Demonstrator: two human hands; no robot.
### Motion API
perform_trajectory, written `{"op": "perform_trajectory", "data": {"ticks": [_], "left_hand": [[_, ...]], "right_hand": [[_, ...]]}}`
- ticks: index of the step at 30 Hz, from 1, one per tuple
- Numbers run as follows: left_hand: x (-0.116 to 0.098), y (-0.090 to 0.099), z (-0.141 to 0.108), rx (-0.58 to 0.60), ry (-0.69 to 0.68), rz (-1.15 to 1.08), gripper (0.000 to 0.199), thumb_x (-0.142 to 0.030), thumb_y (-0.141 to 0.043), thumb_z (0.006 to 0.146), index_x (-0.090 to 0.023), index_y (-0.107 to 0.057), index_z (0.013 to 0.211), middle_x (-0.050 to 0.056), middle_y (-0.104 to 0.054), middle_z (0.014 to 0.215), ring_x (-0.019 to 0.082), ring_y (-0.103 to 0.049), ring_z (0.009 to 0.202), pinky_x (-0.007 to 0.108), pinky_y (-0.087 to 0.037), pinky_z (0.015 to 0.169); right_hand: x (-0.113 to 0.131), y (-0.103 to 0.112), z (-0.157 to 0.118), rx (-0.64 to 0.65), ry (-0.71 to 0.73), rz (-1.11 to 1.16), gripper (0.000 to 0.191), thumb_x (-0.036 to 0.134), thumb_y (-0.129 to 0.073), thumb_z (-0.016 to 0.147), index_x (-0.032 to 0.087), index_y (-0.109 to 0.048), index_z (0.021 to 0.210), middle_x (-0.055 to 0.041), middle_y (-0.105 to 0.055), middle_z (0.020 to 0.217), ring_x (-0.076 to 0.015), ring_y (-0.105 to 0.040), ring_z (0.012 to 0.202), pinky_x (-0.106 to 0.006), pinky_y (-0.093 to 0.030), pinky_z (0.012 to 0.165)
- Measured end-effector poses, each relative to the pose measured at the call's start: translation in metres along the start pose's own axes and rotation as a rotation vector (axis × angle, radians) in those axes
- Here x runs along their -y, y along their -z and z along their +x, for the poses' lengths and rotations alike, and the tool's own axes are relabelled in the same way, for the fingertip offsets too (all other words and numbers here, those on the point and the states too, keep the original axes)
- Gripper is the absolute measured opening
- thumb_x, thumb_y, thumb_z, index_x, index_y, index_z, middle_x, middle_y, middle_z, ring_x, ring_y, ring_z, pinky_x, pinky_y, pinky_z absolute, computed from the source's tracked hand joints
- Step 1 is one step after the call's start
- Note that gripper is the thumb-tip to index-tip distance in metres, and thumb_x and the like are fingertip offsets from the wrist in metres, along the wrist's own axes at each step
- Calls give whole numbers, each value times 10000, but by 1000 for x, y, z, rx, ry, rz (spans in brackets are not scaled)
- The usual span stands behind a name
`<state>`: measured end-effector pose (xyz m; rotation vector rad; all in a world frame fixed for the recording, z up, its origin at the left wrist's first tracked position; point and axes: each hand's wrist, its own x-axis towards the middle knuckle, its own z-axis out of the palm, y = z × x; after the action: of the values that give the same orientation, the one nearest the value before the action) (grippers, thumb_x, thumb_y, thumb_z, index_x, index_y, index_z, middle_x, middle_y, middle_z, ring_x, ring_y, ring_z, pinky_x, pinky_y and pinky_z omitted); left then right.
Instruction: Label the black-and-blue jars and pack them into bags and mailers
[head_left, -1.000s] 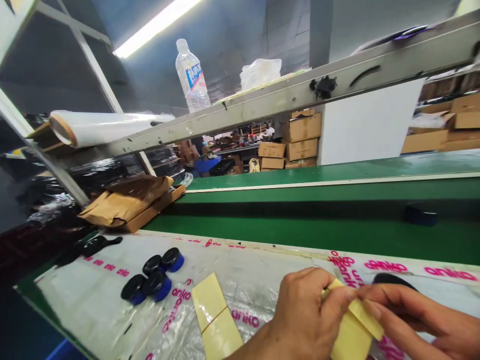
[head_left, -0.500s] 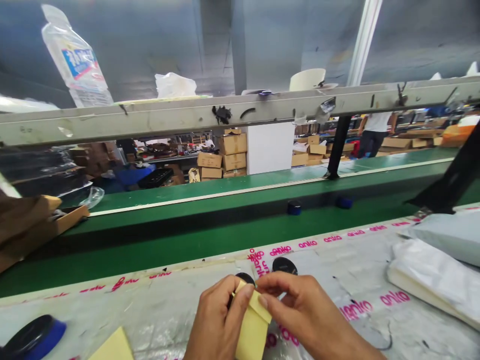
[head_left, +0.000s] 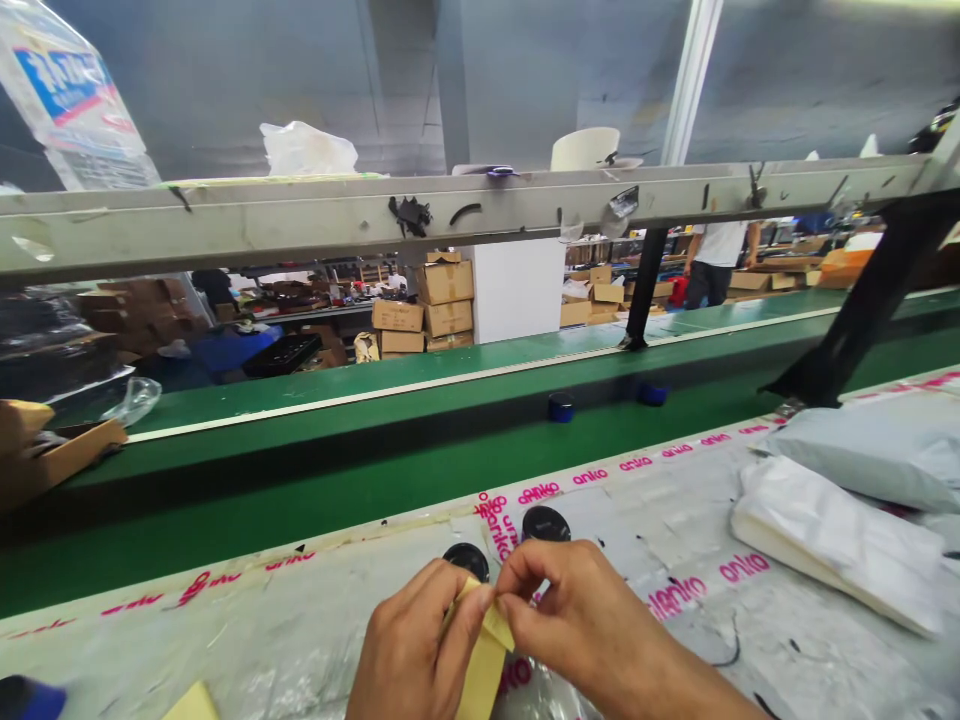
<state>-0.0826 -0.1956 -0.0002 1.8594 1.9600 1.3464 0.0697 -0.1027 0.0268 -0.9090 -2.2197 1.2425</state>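
A yellow paper pad [head_left: 482,672] is pinched by my left hand [head_left: 417,640], its thumb and fingers at the pad's top. My right hand [head_left: 574,625] grips the pad's upper right corner between thumb and fingertips, right beside the left thumb. Just beyond the hands two round black lids [head_left: 465,561] [head_left: 546,524] lie on the plastic-covered table [head_left: 300,620]. Another yellow piece [head_left: 191,704] shows at the bottom edge, left of my hands. A black and blue round object [head_left: 31,698] sits in the lower left corner.
Past the table runs a green conveyor belt [head_left: 420,470] carrying two blue-black round pieces [head_left: 561,407] [head_left: 652,394]. White bags [head_left: 832,540] lie at the right. A metal shelf beam [head_left: 300,222] holds a bottle [head_left: 75,100]. A person [head_left: 712,262] stands far behind.
The view has turned slightly right, so most things appear further left. Both hands stay on the yellow pad, whose top flap has been lifted or bent a little differently between the fingers.
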Motion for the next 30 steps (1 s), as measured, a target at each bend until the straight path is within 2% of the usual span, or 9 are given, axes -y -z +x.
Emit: {"op": "perform_trajectory", "data": {"ticks": [4,11,19,24,30], "left_hand": [[1,-1,0,7,-35,15,318,-335,-490,1011,-219,-594,735,-28,-581,694,122,-570,637,211,-402,601],[-7,1,2,-10,63,-8,368,-383,-519,993,-214,-522,666,-31,-577,649,120,-558,611,204,-372,537],[-11,3,3,13,150,-56,380,-415,-524,983,-211,-547,663,-24,-565,634,131,-543,605,211,-372,529],[-10,5,4,52,170,-50,383,-423,-515,985,-211,-546,669,-20,-556,635,139,-539,615,215,-375,535],[-9,4,4,90,176,-33,388,-421,-516,984,-209,-531,660,-30,-538,626,130,-527,603,212,-367,542]], "right_hand": [[3,2,-1,-19,19,-52,129,120,-588,759,177,-693,707,-7,-698,658,-133,-605,613,-212,-409,547],[-2,1,-5,23,36,82,126,164,-564,833,182,-654,747,-4,-696,652,-134,-659,579,-200,-447,530],[-11,-3,-6,-3,94,115,136,158,-567,856,189,-684,792,-19,-761,769,-157,-721,698,-208,-510,604],[-13,-5,-5,-1,37,194,139,124,-571,832,179,-686,777,-34,-765,797,-162,-716,724,-225,-526,651],[-9,-2,-5,19,-27,298,147,119,-553,841,169,-683,793,-24,-720,746,-140,-661,654,-221,-489,600]]}}
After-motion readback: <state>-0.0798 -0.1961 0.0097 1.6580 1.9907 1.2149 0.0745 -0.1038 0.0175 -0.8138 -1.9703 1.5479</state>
